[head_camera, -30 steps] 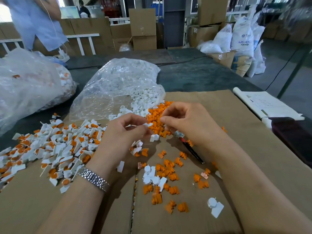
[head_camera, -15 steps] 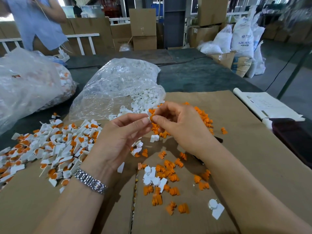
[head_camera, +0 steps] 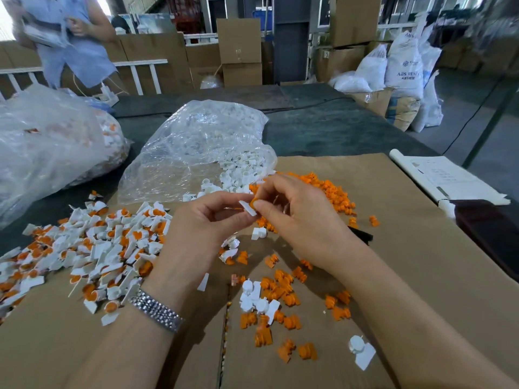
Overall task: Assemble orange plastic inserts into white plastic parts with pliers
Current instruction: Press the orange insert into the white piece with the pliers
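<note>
Head view: over a cardboard-covered counter (head_camera: 393,276), finished parts piled left (head_camera: 92,254), the left hand (head_camera: 202,228) pinches a white part (head_camera: 247,208) mid-scene while right fingers (head_camera: 262,204) press an insert (head_camera: 253,203) against it. The part's flat tab runs near-right to far-left. Pressed crooked, the insert could jam or pop loose. Pliers (head_camera: 361,235) lie behind the right hand (head_camera: 297,220).
</note>
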